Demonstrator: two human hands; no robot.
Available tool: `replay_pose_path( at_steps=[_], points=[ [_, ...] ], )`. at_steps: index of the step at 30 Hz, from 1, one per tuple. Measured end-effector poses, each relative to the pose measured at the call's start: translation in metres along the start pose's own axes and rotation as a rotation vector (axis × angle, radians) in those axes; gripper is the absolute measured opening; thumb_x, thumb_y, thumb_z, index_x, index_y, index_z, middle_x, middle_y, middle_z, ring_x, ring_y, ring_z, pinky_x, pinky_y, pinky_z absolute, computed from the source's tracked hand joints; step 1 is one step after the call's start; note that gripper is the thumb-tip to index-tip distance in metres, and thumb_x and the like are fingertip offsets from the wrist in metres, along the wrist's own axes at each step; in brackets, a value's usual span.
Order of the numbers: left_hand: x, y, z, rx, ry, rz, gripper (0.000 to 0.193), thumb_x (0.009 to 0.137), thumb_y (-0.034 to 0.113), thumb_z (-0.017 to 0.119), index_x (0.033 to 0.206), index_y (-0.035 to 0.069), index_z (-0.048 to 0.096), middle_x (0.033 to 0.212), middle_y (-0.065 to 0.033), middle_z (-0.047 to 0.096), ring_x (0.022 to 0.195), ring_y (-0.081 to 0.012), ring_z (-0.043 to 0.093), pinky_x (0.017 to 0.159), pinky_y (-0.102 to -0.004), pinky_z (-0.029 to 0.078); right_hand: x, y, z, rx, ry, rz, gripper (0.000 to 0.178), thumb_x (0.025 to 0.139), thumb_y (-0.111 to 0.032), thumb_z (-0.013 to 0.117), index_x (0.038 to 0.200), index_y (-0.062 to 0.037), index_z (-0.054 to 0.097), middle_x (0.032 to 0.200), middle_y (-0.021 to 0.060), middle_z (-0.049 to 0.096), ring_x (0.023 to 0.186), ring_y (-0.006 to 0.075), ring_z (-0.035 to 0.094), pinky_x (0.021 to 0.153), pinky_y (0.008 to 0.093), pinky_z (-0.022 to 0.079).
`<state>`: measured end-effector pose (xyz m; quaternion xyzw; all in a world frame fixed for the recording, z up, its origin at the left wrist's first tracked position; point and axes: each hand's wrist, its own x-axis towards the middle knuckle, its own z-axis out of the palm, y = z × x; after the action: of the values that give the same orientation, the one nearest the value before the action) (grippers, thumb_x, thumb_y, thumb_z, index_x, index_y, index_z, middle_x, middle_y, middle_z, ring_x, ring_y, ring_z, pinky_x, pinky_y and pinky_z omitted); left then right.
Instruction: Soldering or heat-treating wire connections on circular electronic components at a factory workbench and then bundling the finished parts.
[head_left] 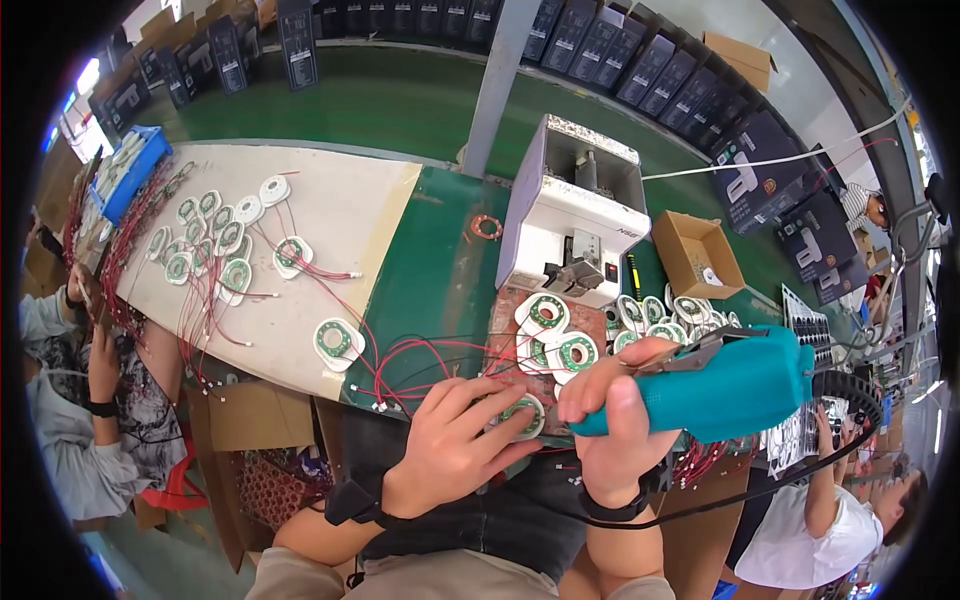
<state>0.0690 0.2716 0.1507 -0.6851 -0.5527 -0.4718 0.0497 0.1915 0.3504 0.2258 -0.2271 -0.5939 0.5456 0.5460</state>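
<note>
My left hand (450,445) reaches palm down over a white disc with a green ring-shaped circuit board (524,417), its fingers and thumb on either side of the rim. In my right hand (625,430) is a teal corded electric screwdriver (715,388), held level with its front end pointing left toward the disc. My fingers wrap its front part, and its tip is hard to make out. Just beyond lie more such discs (577,352) on a reddish-brown board. Red and black wires (420,350) run leftward from them.
A white screw-feeder-like machine (570,220) stands behind the discs, beside an open cardboard box (698,255). Wired discs (235,275) lie on the pale board at left, near a blue bin (132,172). A black coiled cable (850,388) hangs at right. Co-workers (815,535) sit on both sides.
</note>
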Motion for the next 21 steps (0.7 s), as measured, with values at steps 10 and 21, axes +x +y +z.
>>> replay_pose_path(
  at_steps=[10,21],
  points=[
    [0.000,0.001,-0.002,0.017,-0.003,-0.001,0.035,0.067,0.024,0.084,0.095,0.008,0.070,0.111,-0.0066,0.066,0.100,-0.0254,0.061,0.081,-0.0404,0.049,-0.002,0.014,-0.003,-0.129,-0.069,0.021,0.028,0.092,-0.013,0.060,0.110,0.0018,0.043,0.068,0.0079,0.053,0.056,0.0165,0.053,0.053,0.0327,0.049],
    [0.027,0.012,-0.013,-0.047,0.015,0.002,0.041,0.067,0.019,0.084,0.104,0.010,0.069,0.115,-0.0065,0.064,0.100,-0.0266,0.059,0.082,-0.0391,0.048,0.018,-0.021,-0.025,0.226,0.255,-0.143,0.026,0.095,-0.026,0.052,0.116,-0.0097,0.050,0.066,0.0017,0.046,0.051,0.0123,0.044,0.046,0.0281,0.040]
  ],
)
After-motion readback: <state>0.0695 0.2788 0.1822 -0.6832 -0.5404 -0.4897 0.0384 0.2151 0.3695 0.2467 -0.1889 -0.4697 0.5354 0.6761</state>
